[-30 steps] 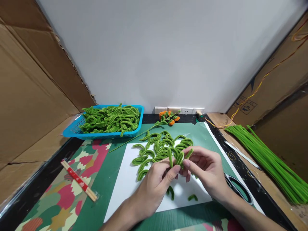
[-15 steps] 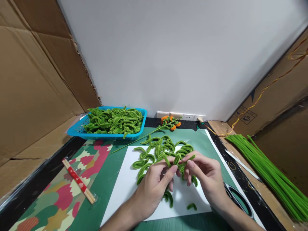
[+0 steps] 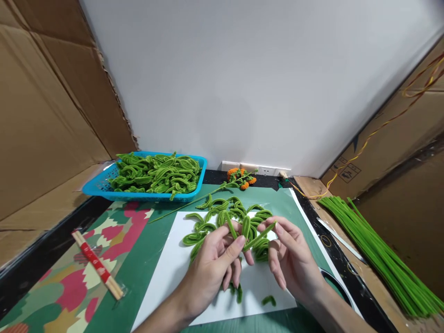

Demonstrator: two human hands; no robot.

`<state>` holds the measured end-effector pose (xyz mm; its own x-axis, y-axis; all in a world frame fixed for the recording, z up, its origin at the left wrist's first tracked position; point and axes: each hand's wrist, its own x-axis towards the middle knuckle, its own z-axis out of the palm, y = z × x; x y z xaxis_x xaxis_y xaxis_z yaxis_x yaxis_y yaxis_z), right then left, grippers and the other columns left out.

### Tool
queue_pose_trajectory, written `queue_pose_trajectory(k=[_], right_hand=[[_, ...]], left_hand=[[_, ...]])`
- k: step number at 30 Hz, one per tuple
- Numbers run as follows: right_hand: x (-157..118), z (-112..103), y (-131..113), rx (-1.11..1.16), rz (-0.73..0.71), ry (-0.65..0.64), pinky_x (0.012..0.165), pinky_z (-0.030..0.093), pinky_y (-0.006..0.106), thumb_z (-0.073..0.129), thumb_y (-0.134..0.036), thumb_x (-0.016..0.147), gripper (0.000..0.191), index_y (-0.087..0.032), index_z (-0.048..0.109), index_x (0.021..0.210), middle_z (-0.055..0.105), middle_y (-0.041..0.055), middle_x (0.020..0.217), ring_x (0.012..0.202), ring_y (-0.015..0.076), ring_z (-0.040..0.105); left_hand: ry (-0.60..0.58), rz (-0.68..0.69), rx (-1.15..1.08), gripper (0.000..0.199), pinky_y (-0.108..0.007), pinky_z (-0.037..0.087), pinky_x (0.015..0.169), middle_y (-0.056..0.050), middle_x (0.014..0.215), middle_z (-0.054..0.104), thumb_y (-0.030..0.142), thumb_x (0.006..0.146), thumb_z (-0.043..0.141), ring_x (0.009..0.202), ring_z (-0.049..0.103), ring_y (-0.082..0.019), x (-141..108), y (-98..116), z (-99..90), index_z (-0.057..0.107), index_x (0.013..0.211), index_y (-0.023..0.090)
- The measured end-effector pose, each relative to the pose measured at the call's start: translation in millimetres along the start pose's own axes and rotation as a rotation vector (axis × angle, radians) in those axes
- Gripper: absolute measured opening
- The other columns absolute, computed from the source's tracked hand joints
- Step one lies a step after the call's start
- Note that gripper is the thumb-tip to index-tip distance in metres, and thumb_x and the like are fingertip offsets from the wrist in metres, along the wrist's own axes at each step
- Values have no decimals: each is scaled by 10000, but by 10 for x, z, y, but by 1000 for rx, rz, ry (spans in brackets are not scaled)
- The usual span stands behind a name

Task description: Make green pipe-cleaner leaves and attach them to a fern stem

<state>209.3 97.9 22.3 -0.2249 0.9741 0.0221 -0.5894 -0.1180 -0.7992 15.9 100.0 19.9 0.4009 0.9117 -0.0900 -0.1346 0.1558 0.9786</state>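
Between my two hands is a three-armed piece of bent green pipe cleaner [image 3: 246, 227]. My left hand [image 3: 217, 263] pinches its base between thumb and index finger. My right hand [image 3: 294, 256] has thumb and index finger closed on the tip of the arm that points right; its other fingers hang loosely apart. Behind and under the hands, several curved green pipe cleaner pieces [image 3: 194, 238] lie on a white sheet of paper [image 3: 163, 277]. A small bent green piece [image 3: 268, 300] rests near the sheet's front edge.
A blue basket [image 3: 90, 188] heaped with green pieces stands back left. An orange flower stem [image 3: 243, 178] lies at the back. Wrapped chopsticks [image 3: 97, 263] are on the left, scissors [image 3: 336, 284] partly behind my right wrist. Long green pipe cleaners [image 3: 381, 256] lie at the right.
My fingers have drawn slightly apart, and the right-hand arm of the green piece now shows longer and straighter. The whole view has shifted a little.
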Motion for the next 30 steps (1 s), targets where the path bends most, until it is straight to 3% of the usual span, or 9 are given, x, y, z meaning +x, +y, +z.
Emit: queue_pose_trajectory(k=[4,8,13,20,30], right_hand=[[20,8,32,-37,2,10,342,521,146,842,-396,916,234,-175,774,956,760,19,858,383,63,615],[39,11,95,-108,16,50,329,494,152,867,-415,890,284,-184,742,1001,747,-1,803,373,73,602],[46,-15,148,-182,-10,109,328,457,141,890,-413,868,302,-182,725,969,686,-44,677,354,65,562],[15,40,124,-355,-57,56,384,512,198,919,-393,824,279,-183,792,957,740,8,718,424,113,628],[-10,49,113,-336,-117,35,436,613,268,943,-335,791,188,-217,861,911,734,13,727,482,157,681]], left_hand=[[-14,2,10,361,-142,352,381,-18,860,720,548,1046,608,466,591,-74,-7,-19,-2,557,1137,202],[-10,0,42,384,-145,330,383,-10,853,710,547,1044,614,456,576,-68,-25,-26,4,551,1213,208],[-60,11,42,328,-141,330,404,6,819,702,530,1047,621,458,521,-48,-34,-6,23,568,1091,210],[-37,25,3,351,-141,373,430,45,730,632,563,1066,573,459,436,-48,-42,-32,59,546,1028,215],[-25,-9,42,344,-141,387,450,31,744,625,564,1076,549,535,495,-76,-53,-44,31,557,1054,221]])
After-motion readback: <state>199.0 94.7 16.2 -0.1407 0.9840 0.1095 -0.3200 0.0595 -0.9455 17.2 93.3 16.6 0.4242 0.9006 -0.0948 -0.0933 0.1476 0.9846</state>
